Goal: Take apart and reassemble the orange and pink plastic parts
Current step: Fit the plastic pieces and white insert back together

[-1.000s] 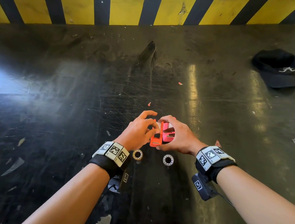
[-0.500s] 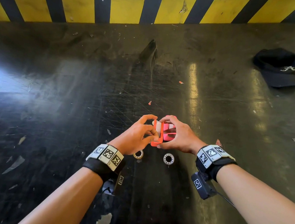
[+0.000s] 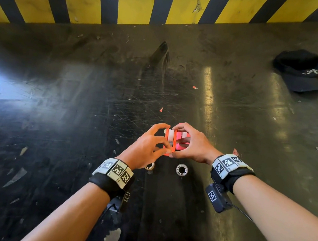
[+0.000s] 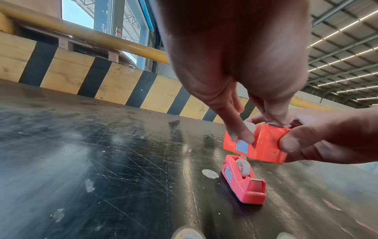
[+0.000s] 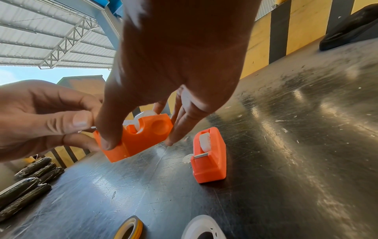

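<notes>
Small orange plastic tape dispenser held off the scratched black table between both hands, long axis crosswise: my right hand pinches its body, my left hand pinches what looks like the cutter end; pink plastic dispenser lies just below.

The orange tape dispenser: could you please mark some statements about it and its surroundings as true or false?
1. Both the left hand and the right hand hold the orange dispenser above the table. True.
2. The pink dispenser lies on its side with no tape in it. False: it stands upright on the table with a white roll inside.
3. Two tape rolls lie on the table near the wrists. True.
4. The black cap sits at the far left of the table. False: it is at the far right.
</notes>
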Tool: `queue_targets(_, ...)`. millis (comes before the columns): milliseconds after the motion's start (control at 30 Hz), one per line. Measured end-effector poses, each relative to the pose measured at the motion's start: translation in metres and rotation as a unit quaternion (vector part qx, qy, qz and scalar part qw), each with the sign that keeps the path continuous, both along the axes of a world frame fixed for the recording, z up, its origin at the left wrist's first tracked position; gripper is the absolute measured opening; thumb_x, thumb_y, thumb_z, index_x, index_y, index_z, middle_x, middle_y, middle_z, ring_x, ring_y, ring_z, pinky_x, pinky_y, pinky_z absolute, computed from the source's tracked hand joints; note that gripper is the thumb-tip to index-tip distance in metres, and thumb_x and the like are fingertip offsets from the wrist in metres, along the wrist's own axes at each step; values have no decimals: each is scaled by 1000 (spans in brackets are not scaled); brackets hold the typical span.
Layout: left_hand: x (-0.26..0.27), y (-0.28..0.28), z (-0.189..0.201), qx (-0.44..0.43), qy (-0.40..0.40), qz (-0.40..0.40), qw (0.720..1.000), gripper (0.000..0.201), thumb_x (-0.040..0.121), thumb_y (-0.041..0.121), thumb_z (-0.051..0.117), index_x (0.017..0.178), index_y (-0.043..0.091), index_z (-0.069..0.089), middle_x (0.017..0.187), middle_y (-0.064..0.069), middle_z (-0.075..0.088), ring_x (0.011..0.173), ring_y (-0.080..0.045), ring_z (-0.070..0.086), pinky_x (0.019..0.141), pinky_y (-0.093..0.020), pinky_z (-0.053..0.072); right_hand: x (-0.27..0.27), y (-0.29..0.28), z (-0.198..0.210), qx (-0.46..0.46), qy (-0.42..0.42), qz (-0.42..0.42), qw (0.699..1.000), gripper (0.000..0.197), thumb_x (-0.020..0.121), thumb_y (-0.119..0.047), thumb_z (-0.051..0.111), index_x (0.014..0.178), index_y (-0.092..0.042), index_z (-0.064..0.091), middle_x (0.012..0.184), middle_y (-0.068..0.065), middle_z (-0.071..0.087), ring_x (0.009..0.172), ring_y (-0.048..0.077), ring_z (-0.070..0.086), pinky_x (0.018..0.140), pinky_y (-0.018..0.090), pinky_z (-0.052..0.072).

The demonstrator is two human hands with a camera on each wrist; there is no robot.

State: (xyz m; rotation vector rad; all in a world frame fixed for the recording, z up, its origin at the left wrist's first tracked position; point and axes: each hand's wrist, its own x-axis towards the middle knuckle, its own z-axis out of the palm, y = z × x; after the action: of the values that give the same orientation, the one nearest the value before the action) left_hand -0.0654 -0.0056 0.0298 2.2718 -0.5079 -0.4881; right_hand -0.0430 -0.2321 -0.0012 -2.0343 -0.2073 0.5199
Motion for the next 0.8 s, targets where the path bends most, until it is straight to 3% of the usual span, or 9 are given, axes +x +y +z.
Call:
queue_targets(200, -1, 1, -3, -53, -47, 11, 997, 17, 86, 14, 82, 102, 17, 85, 150, 6, 53, 113, -12, 73, 92, -26, 63, 1, -5, 0, 10, 4, -9, 1000, 85, 53, -34, 102, 125, -37, 57, 127, -6, 66, 109, 20, 73, 95, 43, 62)
queue_targets(333, 3, 0, -2, -71, -35, 36, 996, 29, 84, 12, 83, 112, 12, 81, 133, 1, 70, 107, -10, 76, 91, -30, 64, 2, -6, 2, 10, -1, -9, 1000, 87, 51, -40, 101, 126, -38, 56, 128, -3, 65, 111, 20, 73, 96, 45, 62)
queue_targets(467, 7, 2, -4, -55, -72, 17, 996, 20, 85, 18, 81, 104, 20, 85, 136, 3, 65, 111, -10, 71, 93, -28, 62, 3, -7, 3, 12, -5, -12, 1000, 87, 52, -38, 101, 126, -38, 56, 129, -4, 65, 112, 20, 72, 98, 46, 61)
queue_targets(600, 8, 0, -4, -21, -82, 4, 996, 14, 81, 26, 80, 94, 26, 87, 137, 6, 62, 114, -11, 69, 96, -39, 60, 4, -7, 2, 8, -9, -4, 1000, 87, 53, -38, 102, 127, -36, 56, 126, -5, 66, 114, 20, 70, 99, 45, 60)
queue_targets(800, 6, 0, 0, -29, -72, -7, 997, 13, 82, 29, 80, 92, 25, 87, 134, 7, 65, 118, -9, 68, 103, -40, 56, 3, -8, 3, 19, -8, -16, 1000, 86, 52, -42, 100, 126, -38, 56, 129, -4, 65, 114, 20, 71, 97, 45, 61)
